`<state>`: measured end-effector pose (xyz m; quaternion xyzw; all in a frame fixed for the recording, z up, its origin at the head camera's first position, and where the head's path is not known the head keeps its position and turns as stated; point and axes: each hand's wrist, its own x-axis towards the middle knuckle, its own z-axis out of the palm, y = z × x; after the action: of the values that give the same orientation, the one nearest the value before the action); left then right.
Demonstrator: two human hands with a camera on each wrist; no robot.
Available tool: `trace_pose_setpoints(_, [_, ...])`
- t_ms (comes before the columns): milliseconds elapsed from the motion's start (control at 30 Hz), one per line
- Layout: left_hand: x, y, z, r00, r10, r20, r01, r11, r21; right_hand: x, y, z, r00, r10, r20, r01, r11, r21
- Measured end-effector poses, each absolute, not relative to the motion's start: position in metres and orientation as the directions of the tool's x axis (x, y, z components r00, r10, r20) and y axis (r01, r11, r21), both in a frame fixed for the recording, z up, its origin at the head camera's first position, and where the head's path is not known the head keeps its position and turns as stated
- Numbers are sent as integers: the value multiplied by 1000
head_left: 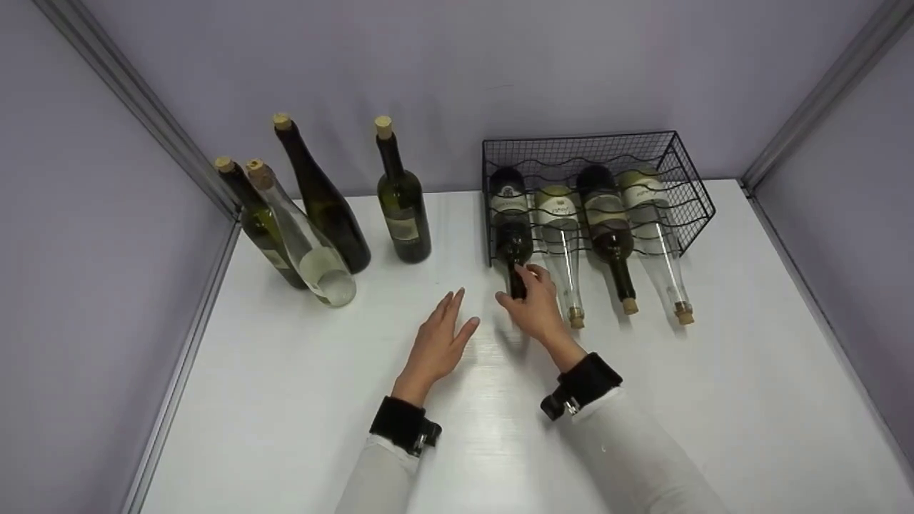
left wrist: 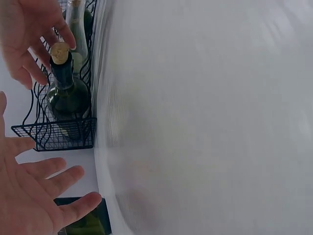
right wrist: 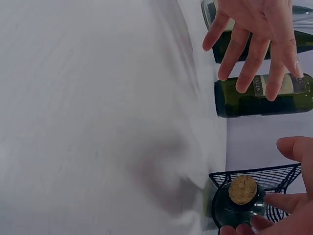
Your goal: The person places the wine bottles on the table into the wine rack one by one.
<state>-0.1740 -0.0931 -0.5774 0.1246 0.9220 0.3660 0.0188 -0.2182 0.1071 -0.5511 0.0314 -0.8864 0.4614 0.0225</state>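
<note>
A dark green wine bottle (head_left: 514,239) lies at the left end of the black wire rack (head_left: 694,175), its neck toward me. Around that neck is my right hand (head_left: 534,308), thumb held away from the glass and fingers along the other side; whether the fingertips touch is unclear. The bottle's cork (right wrist: 243,189) shows between thumb and fingers in the right wrist view. My left hand (head_left: 435,346) hovers over the white table to the left, fingers extended, holding nothing. In the left wrist view its spread fingers (left wrist: 78,208) are apart from the rack.
Beside it in the rack lie a clear bottle (head_left: 560,214), a dark bottle (head_left: 610,235) and another clear bottle (head_left: 657,221), all corked. A dark bottle (head_left: 404,214) stands left of the rack. Farther left stand two dark bottles and a tilted-looking clear one (head_left: 314,264). Walls enclose the table.
</note>
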Motion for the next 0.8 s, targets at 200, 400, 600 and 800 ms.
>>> trace_pose_setpoints(200, [-173,-101,-578,-978,199,66,190,712,676,-210,106,-542,-994,-87,70,-109,618,-779])
trace_pose_setpoints(400, [-172,-109,-581,-986,151,67,155,715,682,-203,100,-534,-983,-170,70,-164,636,-754])
trace_pose_setpoints(600, [-172,-123,-581,-991,107,75,128,701,701,-197,90,-529,-964,-252,81,-227,628,-745])
trace_pose_setpoints(800, [-174,-141,-577,-996,41,76,84,673,735,-193,82,-527,-940,-326,102,-292,611,-736])
